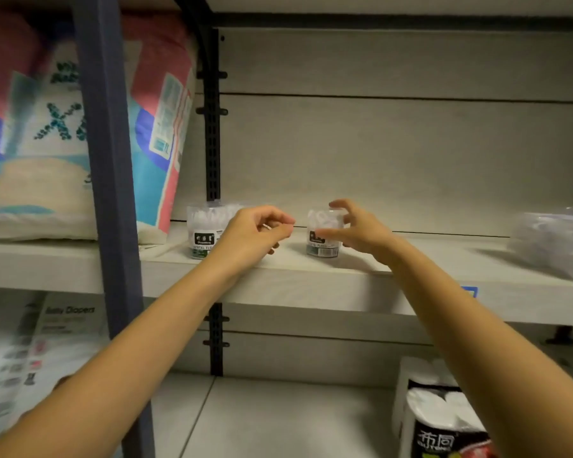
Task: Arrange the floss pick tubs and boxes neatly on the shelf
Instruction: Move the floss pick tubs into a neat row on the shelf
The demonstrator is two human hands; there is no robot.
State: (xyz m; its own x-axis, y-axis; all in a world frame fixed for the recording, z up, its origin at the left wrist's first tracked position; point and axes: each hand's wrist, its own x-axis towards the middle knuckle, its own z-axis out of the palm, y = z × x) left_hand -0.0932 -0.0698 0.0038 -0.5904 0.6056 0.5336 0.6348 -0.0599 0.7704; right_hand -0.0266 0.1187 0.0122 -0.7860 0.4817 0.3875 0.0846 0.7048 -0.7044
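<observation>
Two clear round floss pick tubs with dark labels stand on the pale shelf (311,285). The left tub (201,233) is close to the black shelf upright. My left hand (255,233) hovers just right of it and partly covers it, fingers curled with thumb against forefinger and nothing held. The right tub (321,239) stands about a hand's width further right. My right hand (358,226) holds it from the right side, thumb across its front and fingers arched over its lid.
Large diaper packs (47,127) fill the shelf at left behind a dark blue post (113,160). Clear plastic packs (556,242) lie on the shelf at far right. Below, a baby diapers box (47,358) sits left and a tissue roll pack (444,424) right.
</observation>
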